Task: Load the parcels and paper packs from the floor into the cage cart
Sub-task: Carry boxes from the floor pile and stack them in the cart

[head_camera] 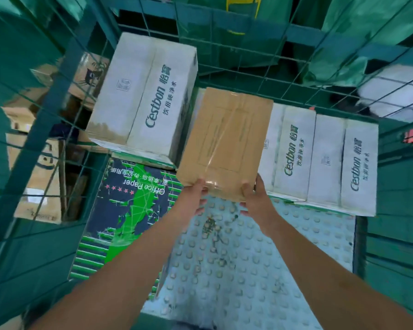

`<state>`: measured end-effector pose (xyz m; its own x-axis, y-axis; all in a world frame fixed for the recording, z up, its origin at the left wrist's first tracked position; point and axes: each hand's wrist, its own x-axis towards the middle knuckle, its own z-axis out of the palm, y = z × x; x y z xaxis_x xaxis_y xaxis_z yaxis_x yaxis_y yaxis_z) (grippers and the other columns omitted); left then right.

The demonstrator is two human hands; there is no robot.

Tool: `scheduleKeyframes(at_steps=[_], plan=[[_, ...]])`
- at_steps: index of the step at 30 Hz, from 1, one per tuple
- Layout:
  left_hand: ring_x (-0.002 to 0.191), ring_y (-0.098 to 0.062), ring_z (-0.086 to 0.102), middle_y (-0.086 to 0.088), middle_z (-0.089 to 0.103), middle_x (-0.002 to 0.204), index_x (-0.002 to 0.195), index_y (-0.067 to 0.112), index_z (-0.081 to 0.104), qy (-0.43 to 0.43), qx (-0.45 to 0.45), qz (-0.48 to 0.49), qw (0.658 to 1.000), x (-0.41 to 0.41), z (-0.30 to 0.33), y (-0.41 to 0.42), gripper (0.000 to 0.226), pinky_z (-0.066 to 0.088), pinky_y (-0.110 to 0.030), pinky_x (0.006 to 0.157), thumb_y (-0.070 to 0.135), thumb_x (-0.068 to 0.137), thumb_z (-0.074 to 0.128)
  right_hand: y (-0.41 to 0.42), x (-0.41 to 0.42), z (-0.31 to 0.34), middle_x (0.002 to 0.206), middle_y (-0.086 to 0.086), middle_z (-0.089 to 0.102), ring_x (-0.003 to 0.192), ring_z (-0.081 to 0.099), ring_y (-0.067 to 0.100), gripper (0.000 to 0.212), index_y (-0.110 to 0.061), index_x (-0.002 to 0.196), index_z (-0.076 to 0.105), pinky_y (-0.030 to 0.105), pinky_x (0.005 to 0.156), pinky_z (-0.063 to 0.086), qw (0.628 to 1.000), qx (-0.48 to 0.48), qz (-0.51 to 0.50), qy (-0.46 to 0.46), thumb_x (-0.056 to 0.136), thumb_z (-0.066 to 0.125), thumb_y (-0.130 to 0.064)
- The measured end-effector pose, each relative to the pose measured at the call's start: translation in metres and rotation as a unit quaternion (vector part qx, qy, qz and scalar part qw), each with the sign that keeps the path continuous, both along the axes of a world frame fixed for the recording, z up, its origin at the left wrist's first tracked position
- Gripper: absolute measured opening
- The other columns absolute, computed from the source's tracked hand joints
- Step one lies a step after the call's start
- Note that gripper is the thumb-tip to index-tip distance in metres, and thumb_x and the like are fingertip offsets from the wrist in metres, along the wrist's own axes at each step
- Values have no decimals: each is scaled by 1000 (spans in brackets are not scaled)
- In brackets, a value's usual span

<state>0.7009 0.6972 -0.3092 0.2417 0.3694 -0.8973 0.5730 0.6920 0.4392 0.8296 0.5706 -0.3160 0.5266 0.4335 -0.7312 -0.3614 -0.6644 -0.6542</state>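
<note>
Over the cage cart floor (236,258), seen from the head, a brown parcel (227,141) is held at its near edge by the left hand (193,198) and right hand (255,198), fingers curled round it. Loading is under way; lowering between the white boxes (320,158) and the paper pack (126,210) appears due next.

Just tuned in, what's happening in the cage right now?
A person is holding a brown cardboard parcel by its near edge, left hand and right hand gripping it together, above the studded floor of the cage cart. Already inside are white Cestbon boxes, one at back left and more on the right, and an office paper pack at left. The parcel is not yet set down.
</note>
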Motion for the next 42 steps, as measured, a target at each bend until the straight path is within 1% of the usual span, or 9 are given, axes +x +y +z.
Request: scheduleKeyframes(at_steps=[4, 7, 14, 19, 25, 33, 36, 39, 42], plan=[[88, -19, 65, -8, 73, 102, 94, 14, 67, -5, 54, 12, 998, 15, -13, 27, 41, 50, -34, 81, 50, 105, 49, 30, 9, -6, 130, -6, 58, 91, 70, 28, 52, -44, 158, 19, 38, 78, 64, 999, 39, -37, 1, 110, 38, -35], [87, -18, 67, -2, 74, 101, 100, 14, 68, -6, 76, 30, 997, 32, -15, 49, 37, 53, -30, 76, 45, 106, 49, 61, 29, -12, 143, -3, 54, 107, 67, 21, 57, -44, 160, 17, 40, 88, 62, 997, 52, -51, -27, 110, 39, -29], [109, -20, 66, 0, 73, 118, 105, 22, 62, -30, 60, 18, 998, 70, -18, 97, 24, 52, -38, 97, 44, 105, 53, 115, 59, -29, 115, -16, 54, 91, 58, 10, 63, -44, 163, 6, 49, 102, 54, 993, 47, -75, -72, 111, 38, -28], [113, -19, 64, 3, 71, 124, 133, 15, 59, -37, 46, -17, 998, 68, -22, 101, 47, 49, -34, 88, 51, 103, 52, 112, 57, -43, 155, -11, 37, 130, 52, 24, 63, -53, 159, 2, 50, 111, 47, 992, 46, -79, -84, 109, 39, -42], [119, -21, 60, 5, 70, 126, 138, 17, 55, -25, 40, -25, 999, 69, -19, 104, 49, 43, -45, 110, 52, 103, 52, 115, 63, -41, 157, -7, 42, 132, 52, 31, 61, -55, 158, 4, 54, 112, 45, 994, 0, -58, -89, 108, 38, -44], [100, -20, 65, 0, 68, 118, 113, 20, 56, -6, 67, 10, 998, 40, -11, 66, 50, 53, -38, 94, 67, 99, 46, 89, 21, -11, 154, 2, 42, 118, 61, 30, 74, -26, 162, 24, 41, 100, 42, 989, -92, -104, 43, 102, 27, -69], [91, -18, 63, 3, 68, 113, 125, 16, 58, 8, 41, 6, 999, -2, -6, 30, 56, 53, -36, 88, 65, 100, 46, 58, -30, -2, 148, 5, 49, 110, 61, 26, 73, -21, 160, 29, 39, 92, 45, 989, -104, -76, 69, 103, 28, -67], [93, -19, 63, 1, 70, 114, 119, 19, 62, 16, 25, 38, 999, -43, 14, -3, 50, 54, -39, 97, 63, 100, 48, 30, -77, 21, 149, 5, 52, 112, 63, 25, 72, -25, 159, 32, 42, 106, 46, 985, -101, -62, 126, 102, 34, -69], [91, -19, 62, 2, 70, 108, 110, 18, 63, 6, 23, 78, 997, -83, 50, -32, 48, 53, -36, 85, 63, 101, 48, 10, -120, 56, 136, 6, 59, 107, 65, 24, 69, -22, 154, 41, 41, 108, 49, 982, -96, -46, 158, 102, 35, -68]])
